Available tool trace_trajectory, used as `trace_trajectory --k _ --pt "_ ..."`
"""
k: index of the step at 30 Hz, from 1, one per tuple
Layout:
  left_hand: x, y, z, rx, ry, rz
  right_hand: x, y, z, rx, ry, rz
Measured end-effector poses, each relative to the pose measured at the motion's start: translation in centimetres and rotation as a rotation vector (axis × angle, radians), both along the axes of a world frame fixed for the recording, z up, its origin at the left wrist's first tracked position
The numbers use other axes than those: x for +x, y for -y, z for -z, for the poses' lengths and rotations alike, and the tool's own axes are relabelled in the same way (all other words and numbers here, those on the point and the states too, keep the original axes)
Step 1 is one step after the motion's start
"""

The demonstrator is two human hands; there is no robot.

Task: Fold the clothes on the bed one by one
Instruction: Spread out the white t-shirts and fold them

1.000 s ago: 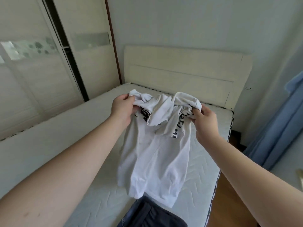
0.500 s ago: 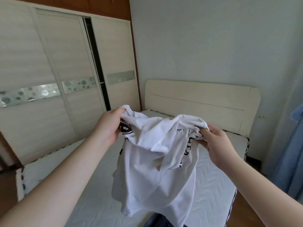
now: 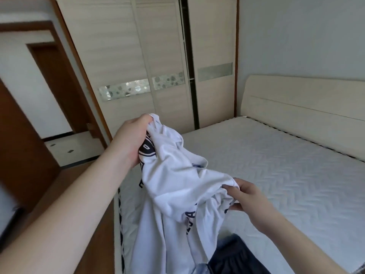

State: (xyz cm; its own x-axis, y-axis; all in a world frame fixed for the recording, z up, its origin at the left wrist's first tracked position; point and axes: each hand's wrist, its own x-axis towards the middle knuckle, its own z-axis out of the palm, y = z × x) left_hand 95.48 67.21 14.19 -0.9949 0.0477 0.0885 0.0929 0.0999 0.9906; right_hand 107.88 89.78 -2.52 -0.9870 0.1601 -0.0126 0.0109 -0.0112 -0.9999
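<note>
A white T-shirt (image 3: 177,196) with dark printed letters and a round badge hangs crumpled in the air over the near left part of the bed (image 3: 286,175). My left hand (image 3: 131,141) grips its top edge, raised high. Lower and to the right, my right hand (image 3: 245,196) pinches another bunched part of the shirt. The shirt's lower part drops out of view at the bottom edge. A dark navy garment (image 3: 235,258) lies on the mattress below it, partly hidden by the shirt.
The bare quilted mattress stretches right toward a cream headboard (image 3: 300,103). A sliding-door wardrobe (image 3: 158,66) stands behind the bed. A brown open door (image 3: 21,147) and doorway are at the left, with wooden floor (image 3: 94,224) beside the bed.
The view has swung left toward the wardrobe and door. My left hand has lifted its end of the shirt, while my right hand has dropped lower with its end.
</note>
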Motion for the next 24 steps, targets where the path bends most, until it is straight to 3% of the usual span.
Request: trace_trajectory --k 6,15,24 --pt "1.2 5.9 1.3 -0.021 0.112 -0.147 -2.6 6.4 0.4 0.021 0.001 -0.223" --pt "2.8 14.9 1.8 0.025 0.074 -0.277 -4.2 15.0 2.4 0.099 -0.055 -0.378" --pt "1.6 25.8 2.7 -0.024 0.13 -0.33 -5.3 27.3 2.2 -0.059 -0.065 -0.442"
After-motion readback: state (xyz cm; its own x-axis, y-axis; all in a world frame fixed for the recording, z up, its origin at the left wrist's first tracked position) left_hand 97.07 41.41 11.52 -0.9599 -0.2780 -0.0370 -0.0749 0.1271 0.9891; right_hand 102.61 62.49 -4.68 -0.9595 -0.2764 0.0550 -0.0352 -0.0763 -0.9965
